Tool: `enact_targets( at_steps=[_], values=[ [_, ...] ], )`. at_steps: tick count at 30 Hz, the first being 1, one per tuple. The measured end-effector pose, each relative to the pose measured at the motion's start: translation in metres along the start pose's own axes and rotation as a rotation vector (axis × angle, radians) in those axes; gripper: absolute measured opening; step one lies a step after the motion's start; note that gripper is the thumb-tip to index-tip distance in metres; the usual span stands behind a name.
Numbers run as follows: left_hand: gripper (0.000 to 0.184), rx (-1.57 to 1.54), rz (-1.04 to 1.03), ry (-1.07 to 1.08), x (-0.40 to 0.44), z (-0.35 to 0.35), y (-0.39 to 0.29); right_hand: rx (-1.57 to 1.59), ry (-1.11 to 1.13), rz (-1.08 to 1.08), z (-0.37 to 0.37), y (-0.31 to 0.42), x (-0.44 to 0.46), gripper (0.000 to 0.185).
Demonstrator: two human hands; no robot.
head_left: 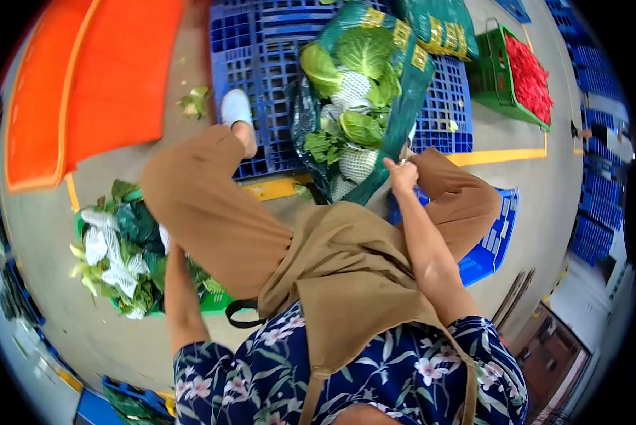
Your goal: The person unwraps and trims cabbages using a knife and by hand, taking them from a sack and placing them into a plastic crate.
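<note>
The right hand is at the edge of the open green bag, fingers curled narrow; I cannot tell what it grips. In the bag, on the blue pallet, lie cabbages, some in white nets. The left hand is hidden behind the knee, near a crate heaped with leaves; its state cannot be told.

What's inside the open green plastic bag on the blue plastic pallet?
Round, leafy green cabbages, some in white mesh nets, show in the bag. Whatever lies underneath is covered.
</note>
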State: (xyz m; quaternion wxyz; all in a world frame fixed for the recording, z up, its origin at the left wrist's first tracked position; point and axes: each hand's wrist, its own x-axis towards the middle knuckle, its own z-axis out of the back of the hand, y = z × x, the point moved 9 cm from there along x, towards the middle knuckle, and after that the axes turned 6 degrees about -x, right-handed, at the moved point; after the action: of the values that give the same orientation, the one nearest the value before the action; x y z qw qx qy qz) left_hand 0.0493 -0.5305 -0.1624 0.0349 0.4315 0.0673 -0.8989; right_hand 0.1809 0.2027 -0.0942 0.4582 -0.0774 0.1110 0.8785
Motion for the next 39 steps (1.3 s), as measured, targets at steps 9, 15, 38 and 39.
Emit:
enact_targets(
  at_steps=[9,15,38,39],
  values=[
    [0.065,0.044,-0.107,-0.506,-0.199,0.26,-0.099,0.11,0.308,-0.245,-0.053,0.006,-0.031,0.065],
    [0.039,0.058,-0.236,0.052,-0.204,0.237,-0.428,0.186,0.215,-0.312,-0.058,-0.006,-0.03,0.057],
    [0.022,0.46,-0.82,0.495,-0.086,-0.04,-0.477,0.174,0.056,-0.239,0.038,0.014,0.042,0.035],
    [0.022,0.453,-0.835,0.493,-0.098,-0.025,-0.478,0.236,0.102,-0.258,0.036,0.003,0.049,0.036]
  ],
)
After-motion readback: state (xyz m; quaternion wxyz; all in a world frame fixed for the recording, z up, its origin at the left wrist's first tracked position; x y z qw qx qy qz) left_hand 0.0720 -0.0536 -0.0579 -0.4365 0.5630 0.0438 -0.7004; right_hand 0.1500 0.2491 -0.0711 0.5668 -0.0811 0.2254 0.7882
